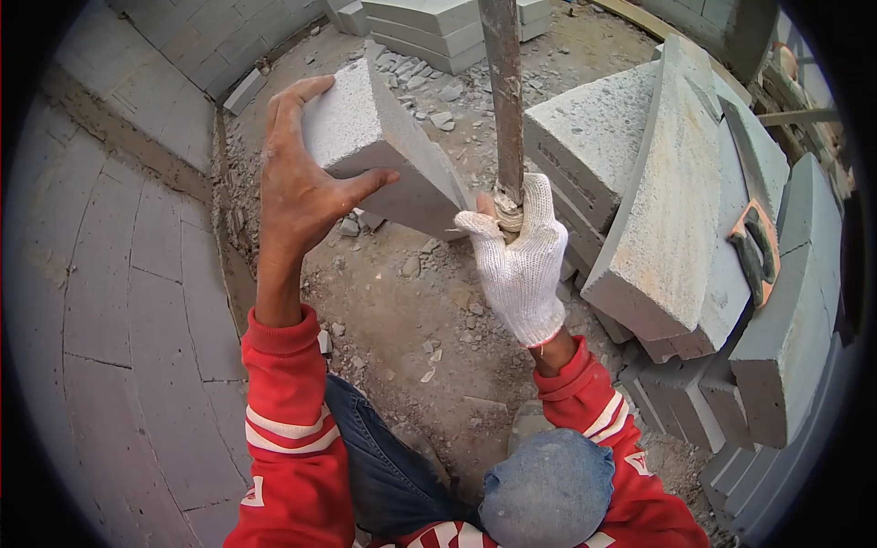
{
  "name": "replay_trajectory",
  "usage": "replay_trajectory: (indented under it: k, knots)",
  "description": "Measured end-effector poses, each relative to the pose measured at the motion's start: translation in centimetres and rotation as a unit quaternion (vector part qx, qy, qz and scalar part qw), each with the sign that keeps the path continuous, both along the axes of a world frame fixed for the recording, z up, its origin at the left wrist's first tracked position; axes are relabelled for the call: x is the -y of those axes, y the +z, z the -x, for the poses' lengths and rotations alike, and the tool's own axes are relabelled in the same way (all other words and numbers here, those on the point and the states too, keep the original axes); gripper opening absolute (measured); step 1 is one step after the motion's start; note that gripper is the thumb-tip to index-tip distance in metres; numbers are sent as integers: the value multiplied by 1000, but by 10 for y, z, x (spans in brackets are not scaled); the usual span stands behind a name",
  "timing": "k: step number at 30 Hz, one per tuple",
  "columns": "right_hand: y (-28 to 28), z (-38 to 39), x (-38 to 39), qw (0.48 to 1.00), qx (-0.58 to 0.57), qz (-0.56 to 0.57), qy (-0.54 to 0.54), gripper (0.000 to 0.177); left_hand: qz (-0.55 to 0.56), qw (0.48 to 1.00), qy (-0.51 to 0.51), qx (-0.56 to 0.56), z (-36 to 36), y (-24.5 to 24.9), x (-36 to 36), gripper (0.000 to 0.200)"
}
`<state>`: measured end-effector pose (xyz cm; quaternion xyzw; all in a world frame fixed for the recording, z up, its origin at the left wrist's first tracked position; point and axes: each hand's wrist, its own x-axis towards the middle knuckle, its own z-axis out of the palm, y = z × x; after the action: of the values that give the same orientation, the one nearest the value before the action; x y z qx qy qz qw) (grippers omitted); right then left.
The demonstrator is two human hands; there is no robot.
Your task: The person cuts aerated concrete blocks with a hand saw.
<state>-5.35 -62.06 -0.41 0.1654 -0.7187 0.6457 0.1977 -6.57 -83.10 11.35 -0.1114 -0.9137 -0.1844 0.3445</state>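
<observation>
My left hand (306, 173), bare, is curled round a pale grey lightweight concrete block (388, 151), its thumb on the near face and its fingers over the far side. The block is tilted, and its right end comes close to my right hand. My right hand (519, 260) wears a white knitted glove and is closed round the lower end of a long, worn metal bar (505, 82). Wrapping shows on the bar where it meets the glove. Beyond the top edge of the view, the bar's far end is hidden.
Stacked concrete blocks (662, 210) rise on the right; a handsaw (756, 251) with an orange and black handle lies on them. More blocks (434, 27) stand at the back. A block wall (137, 301) runs along the left. Rubble (411, 78) litters the dirt floor (393, 301).
</observation>
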Motion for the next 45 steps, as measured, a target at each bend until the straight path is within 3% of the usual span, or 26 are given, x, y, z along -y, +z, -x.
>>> replay_trajectory:
  k: [2,3,4,5,8,10,14,17,19,23,24,28,31,32,34,36,39,41,43,45]
  knots:
    - [-32,3,5,999,35,-30,-14,34,-16,1000,-9,2,1,1,-1,98]
    - [-59,11,5,979,146,-130,49,35,-24,1000,-15,6,2,1,-3,98]
    - [-93,20,6,970,151,-180,56,36,-34,999,-33,-2,3,-1,-5,98]
    - [-85,19,3,963,155,-214,53,36,-35,999,-20,3,2,-2,-5,98]
    - [-52,10,-4,969,158,-181,68,36,-22,1000,-19,-8,5,-2,0,98]
    - [-27,7,-5,995,66,-55,49,37,-7,1000,-16,-16,6,-4,1,98]
    - [13,-4,-4,999,-31,-26,-23,42,-10,1000,-11,-7,3,-3,-1,97]
    - [-61,5,12,998,22,-61,-14,39,-23,1000,-12,-1,3,-3,-4,102]
    - [-109,17,7,979,139,-140,50,36,-10,1000,-1,-13,6,-5,-3,103]
    - [-56,11,-5,979,97,-177,42,35,-2,999,-13,-31,5,-4,0,98]
    - [-44,6,-2,994,55,-93,31,34,-15,999,-17,-28,3,-5,-1,99]
    - [16,-6,-5,1000,-14,7,-19,32,-6,999,-16,-30,3,-7,1,99]
    - [-25,-6,5,998,-7,-22,-51,34,-11,1000,-11,-13,2,-5,-1,99]
    - [-64,2,8,987,91,-130,-20,35,-7,1000,-13,-18,3,-5,-2,98]
    - [-108,11,1,981,110,-157,-8,34,1,999,-19,-30,2,-4,-3,98]
    - [-112,18,-4,975,130,-178,11,34,-27,999,-15,-15,3,-3,-2,98]
    - [-76,7,-12,982,137,-125,42,30,-22,1000,-13,-11,3,-3,0,97]
    - [-26,0,-15,996,78,-28,35,29,-24,1000,-4,1,3,-1,-3,97]
    - [1,0,-15,998,57,-11,15,28,-23,1000,6,10,2,-1,0,97]
    - [-2,2,-9,1000,29,3,-12,28,-10,1000,-4,-3,5,-2,1,97]
